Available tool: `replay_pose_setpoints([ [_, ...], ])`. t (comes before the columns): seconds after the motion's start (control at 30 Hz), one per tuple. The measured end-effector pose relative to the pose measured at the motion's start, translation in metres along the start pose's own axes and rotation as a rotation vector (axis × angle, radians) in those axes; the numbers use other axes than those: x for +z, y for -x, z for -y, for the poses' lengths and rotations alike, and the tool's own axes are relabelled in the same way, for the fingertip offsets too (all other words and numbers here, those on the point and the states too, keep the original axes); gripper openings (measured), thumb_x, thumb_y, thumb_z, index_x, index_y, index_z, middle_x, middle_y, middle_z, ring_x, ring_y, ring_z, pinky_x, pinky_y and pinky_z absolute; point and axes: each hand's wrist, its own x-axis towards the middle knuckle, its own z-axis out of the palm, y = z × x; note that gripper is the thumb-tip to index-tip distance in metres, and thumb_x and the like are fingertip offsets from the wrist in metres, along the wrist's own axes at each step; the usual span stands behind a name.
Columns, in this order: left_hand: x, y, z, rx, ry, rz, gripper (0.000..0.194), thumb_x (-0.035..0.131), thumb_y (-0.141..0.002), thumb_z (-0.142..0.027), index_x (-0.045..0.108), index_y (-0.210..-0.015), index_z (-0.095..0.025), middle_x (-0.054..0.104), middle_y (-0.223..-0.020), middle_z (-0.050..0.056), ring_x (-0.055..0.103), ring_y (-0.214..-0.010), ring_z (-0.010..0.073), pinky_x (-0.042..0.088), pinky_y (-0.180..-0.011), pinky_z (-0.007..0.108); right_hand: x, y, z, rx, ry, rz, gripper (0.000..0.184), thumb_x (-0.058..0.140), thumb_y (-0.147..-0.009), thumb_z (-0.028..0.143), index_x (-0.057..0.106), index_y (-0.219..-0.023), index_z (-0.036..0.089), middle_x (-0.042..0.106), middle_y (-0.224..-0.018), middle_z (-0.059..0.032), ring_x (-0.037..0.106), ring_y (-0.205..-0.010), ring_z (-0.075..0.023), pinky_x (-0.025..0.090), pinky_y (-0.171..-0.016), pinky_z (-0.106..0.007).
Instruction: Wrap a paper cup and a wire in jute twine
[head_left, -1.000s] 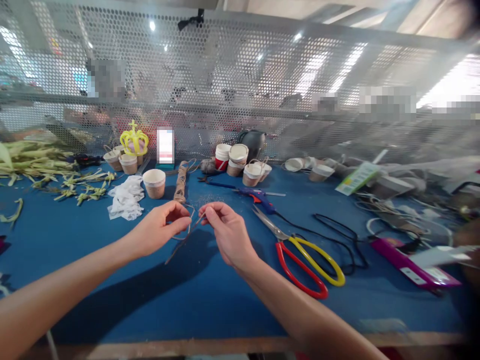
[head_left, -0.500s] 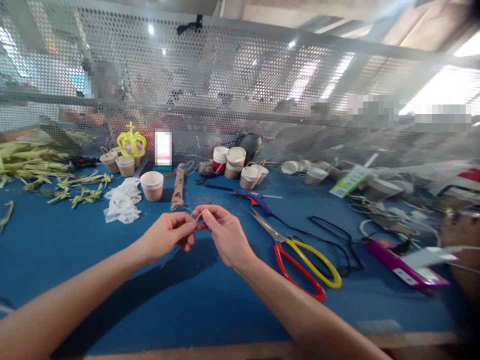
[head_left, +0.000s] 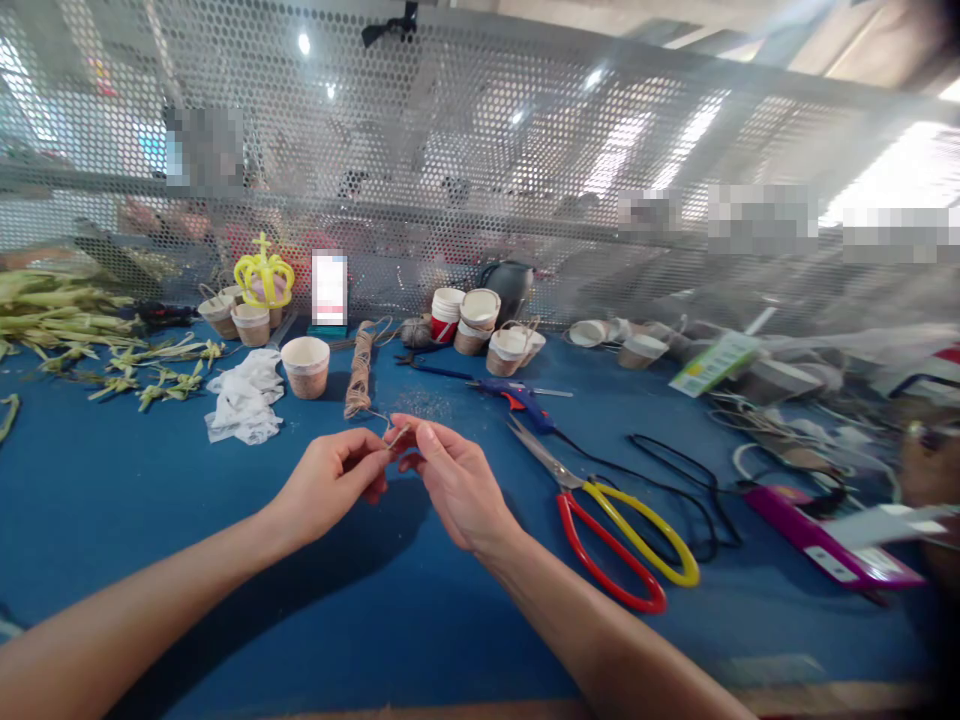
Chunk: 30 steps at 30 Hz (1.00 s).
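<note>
Over the blue table, my left hand (head_left: 330,480) pinches a piece of thin brown twine (head_left: 397,437) between thumb and forefinger. Close against it, my right hand (head_left: 461,480) has its fingers curled around the same twine, thumb on the near side. A strand leads away behind the fingertips toward a wound bundle of brown twine (head_left: 360,372) lying just beyond. Left of that bundle stands a paper cup wrapped in brown material (head_left: 306,372). Large scissors with one red and one yellow handle (head_left: 600,520) lie partly open beside my right forearm.
A blue glue gun (head_left: 517,395) and its black cord lie past the scissors. White crumpled cloth (head_left: 247,395), plaited husk strips (head_left: 165,375) and a yellow crown (head_left: 262,280) are leftward. Several cups line the mesh partition (head_left: 465,120). A purple power strip (head_left: 832,540) sits right, near a person's hand (head_left: 930,465).
The view has shifted slightly, moving the scissors rightward in it. Both hands stay together at the twine, and the loose tail below my left hand no longer shows.
</note>
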Motion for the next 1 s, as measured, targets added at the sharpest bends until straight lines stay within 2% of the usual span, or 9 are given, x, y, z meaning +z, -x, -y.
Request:
replay_pose_setpoints([
  [0.47,0.0002,0.0038,0.004,0.03,-0.061,-0.025,0.019,0.045,-0.079,-0.03,0.051,-0.069,-0.016,0.053,-0.057,-0.003,0.05,-0.052,0.0093,0.04,-0.053,0.02,-0.0009,0.0011,-0.0011,0.021,-0.027,0.007,0.025,0.053,-0.078,0.037,0.063,-0.092,0.019,0.065,-0.077,-0.0032,0.055,-0.071,-0.0121,0.042,-0.064,-0.027],
  [0.57,-0.0001,0.0046,0.003,0.035,-0.104,-0.034,0.019,0.045,-0.08,-0.031,0.052,-0.069,-0.015,0.054,-0.056,-0.002,0.05,-0.052,0.0095,0.04,-0.052,0.02,0.0,0.0011,0.0005,0.015,-0.011,-0.009,0.024,0.054,-0.077,0.039,0.06,-0.086,0.018,0.064,-0.073,-0.0023,0.055,-0.068,-0.0117,0.042,-0.062,-0.026],
  [0.77,-0.0017,0.0059,0.0015,0.108,-0.357,-0.067,0.02,0.045,-0.079,-0.028,0.056,-0.069,-0.015,0.056,-0.057,-0.001,0.049,-0.053,0.0101,0.038,-0.051,0.02,-0.0038,0.0004,0.002,-0.003,0.313,-0.093,0.021,0.059,-0.072,0.035,0.054,-0.065,0.017,0.055,-0.058,0.002,0.047,-0.05,-0.008,0.038,-0.049,-0.022],
  [0.9,-0.0014,0.0054,0.0042,0.159,-0.462,-0.068,0.018,0.045,-0.079,-0.025,0.058,-0.072,-0.015,0.059,-0.061,0.0,0.051,-0.054,0.0102,0.038,-0.053,0.02,-0.0066,0.0011,0.0039,-0.035,0.507,-0.084,0.018,0.056,-0.074,0.032,0.053,-0.064,0.017,0.053,-0.057,0.0022,0.045,-0.048,-0.008,0.037,-0.049,-0.023],
  [1.0,-0.0012,0.0046,0.0055,0.161,-0.481,-0.063,0.018,0.045,-0.079,-0.026,0.058,-0.073,-0.015,0.06,-0.06,0.0,0.051,-0.053,0.0103,0.039,-0.052,0.019,-0.0071,0.0021,0.0043,-0.05,0.524,-0.081,0.017,0.056,-0.074,0.031,0.052,-0.064,0.018,0.051,-0.055,0.0029,0.044,-0.048,-0.0082,0.037,-0.049,-0.023],
])
